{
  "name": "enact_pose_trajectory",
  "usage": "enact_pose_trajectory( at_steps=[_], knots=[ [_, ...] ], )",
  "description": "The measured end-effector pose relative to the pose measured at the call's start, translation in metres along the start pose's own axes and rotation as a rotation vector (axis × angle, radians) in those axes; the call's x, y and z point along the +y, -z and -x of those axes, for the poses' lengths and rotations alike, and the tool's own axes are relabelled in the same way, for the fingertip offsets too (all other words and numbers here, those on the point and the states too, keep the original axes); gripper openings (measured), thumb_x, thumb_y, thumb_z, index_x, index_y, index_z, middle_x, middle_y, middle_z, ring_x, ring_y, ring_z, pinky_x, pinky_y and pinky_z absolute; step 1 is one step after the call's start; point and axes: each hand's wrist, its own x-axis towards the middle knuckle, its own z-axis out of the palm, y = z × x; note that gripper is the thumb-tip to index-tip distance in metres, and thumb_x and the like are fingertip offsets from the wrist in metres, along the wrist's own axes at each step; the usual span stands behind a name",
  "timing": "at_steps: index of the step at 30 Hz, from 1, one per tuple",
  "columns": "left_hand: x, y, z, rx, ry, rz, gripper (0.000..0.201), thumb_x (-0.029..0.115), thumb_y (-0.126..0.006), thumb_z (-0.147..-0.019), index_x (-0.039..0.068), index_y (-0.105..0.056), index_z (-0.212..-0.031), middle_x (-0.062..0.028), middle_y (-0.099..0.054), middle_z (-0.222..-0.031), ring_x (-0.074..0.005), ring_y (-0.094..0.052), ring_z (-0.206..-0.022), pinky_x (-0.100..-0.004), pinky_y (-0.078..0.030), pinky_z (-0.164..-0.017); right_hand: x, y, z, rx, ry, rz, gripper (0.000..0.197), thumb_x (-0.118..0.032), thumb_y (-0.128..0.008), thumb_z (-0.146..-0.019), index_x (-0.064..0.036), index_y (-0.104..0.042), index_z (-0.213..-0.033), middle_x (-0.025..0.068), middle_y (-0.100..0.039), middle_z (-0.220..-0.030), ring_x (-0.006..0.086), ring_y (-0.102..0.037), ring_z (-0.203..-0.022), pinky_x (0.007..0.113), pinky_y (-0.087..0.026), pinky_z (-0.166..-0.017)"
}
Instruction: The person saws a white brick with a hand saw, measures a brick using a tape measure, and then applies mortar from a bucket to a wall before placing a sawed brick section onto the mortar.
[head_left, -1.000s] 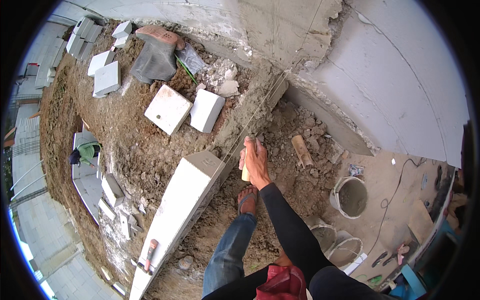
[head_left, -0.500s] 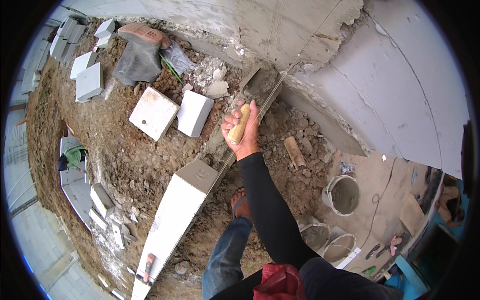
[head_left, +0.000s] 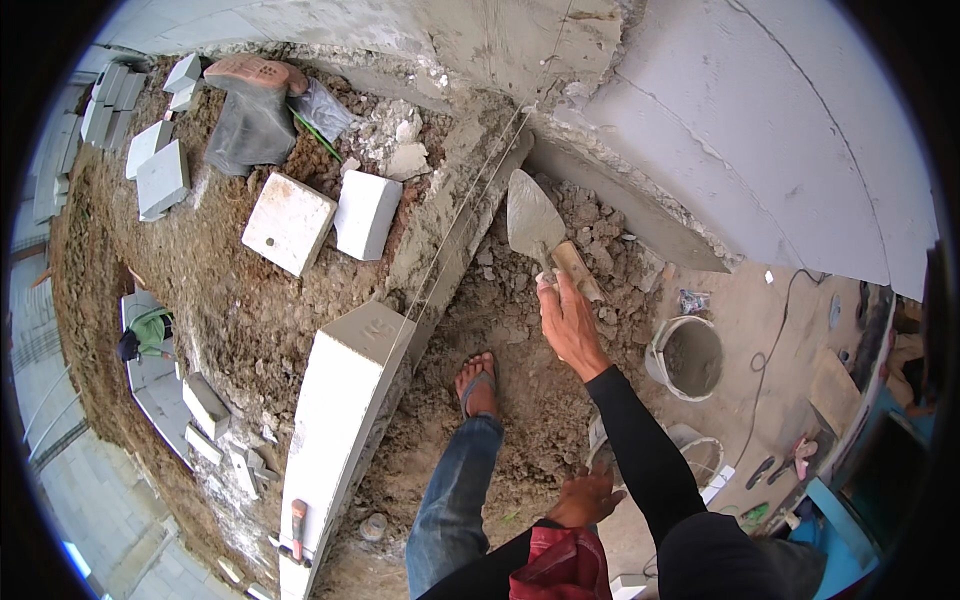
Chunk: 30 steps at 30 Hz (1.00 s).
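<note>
My right hand [head_left: 572, 328] is closed round the handle of a pointed trowel [head_left: 534, 215]. The trowel's grey blade points away from me, over the rubble beside the trench wall. Just past my fingers lies a curved tan piece of pipe or wood [head_left: 577, 271]. My left hand [head_left: 586, 499] is low at the front, beside a bucket [head_left: 597, 437] mostly covered by my right arm. Its fingers look spread, and I cannot tell if they touch the bucket. A mortar-topped low wall [head_left: 450, 215] runs diagonally away, with a string line above it.
A long white block [head_left: 335, 400] continues the wall, with a hammer [head_left: 298, 530] on it. Loose white blocks [head_left: 290, 222] and a boot [head_left: 250, 115] lie on the soil. A mortar bucket [head_left: 687, 358] stands right, another bucket [head_left: 703, 452] nearer. A person [head_left: 148, 332] is far left.
My right hand has moved right and nearer, off the wall's mortar, and the trowel blade now shows over the rubble. My left hand has come into view by the buckets.
</note>
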Motion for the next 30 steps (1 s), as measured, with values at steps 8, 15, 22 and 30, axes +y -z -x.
enact_pose_trajectory(
  at_steps=[8,15,22,30],
  knots=[
    [0.003,-0.005,-0.004,0.092,-0.053,0.023,0.060,0.049,-0.055,-0.097,0.004,-0.053,-0.138,-0.0198,-0.049,-0.143,-0.0420,-0.053,-0.129,-0.0579,-0.046,-0.099,-0.083,-0.019,-0.124,-0.366,-0.025,0.183,0.041,-0.030,-0.050,-0.100,0.0085,-0.058,-0.109,0.0302,-0.069,-0.080,0.0472,-0.069,-0.077,0.054,-0.056,-0.075],
    [0.007,0.005,-0.001,0.123,-0.119,0.042,0.060,0.048,-0.055,-0.098,0.006,-0.053,-0.139,-0.0191,-0.045,-0.149,-0.0401,-0.051,-0.132,-0.0567,-0.046,-0.102,-0.031,0.000,-0.197,-0.384,-0.102,0.106,0.040,-0.027,-0.045,-0.099,0.0077,-0.062,-0.090,0.0277,-0.069,-0.092,0.0414,-0.071,-0.078,0.051,-0.055,-0.079],
    [0.002,0.012,0.005,0.101,-0.041,0.089,0.056,0.044,-0.058,-0.095,0.009,-0.054,-0.139,-0.0173,-0.050,-0.142,-0.0404,-0.053,-0.128,-0.0563,-0.046,-0.102,-0.066,0.021,-0.060,-0.397,-0.491,-0.592,0.045,-0.044,-0.045,-0.103,-0.0014,-0.055,-0.111,0.0084,-0.055,-0.075,0.0171,-0.059,-0.057,0.035,-0.049,-0.054],
    [-0.011,-0.013,0.014,-0.004,0.010,-0.064,0.054,0.035,-0.063,-0.087,0.013,-0.058,-0.136,-0.0125,-0.051,-0.141,-0.0331,-0.053,-0.127,-0.0522,-0.047,-0.097,0.019,-0.057,-0.108,-0.086,-0.589,-1.201,0.045,-0.053,-0.048,-0.103,-0.0091,-0.052,-0.113,0.0014,-0.051,-0.074,0.0124,-0.053,-0.059,0.031,-0.047,-0.053]
  ],
)
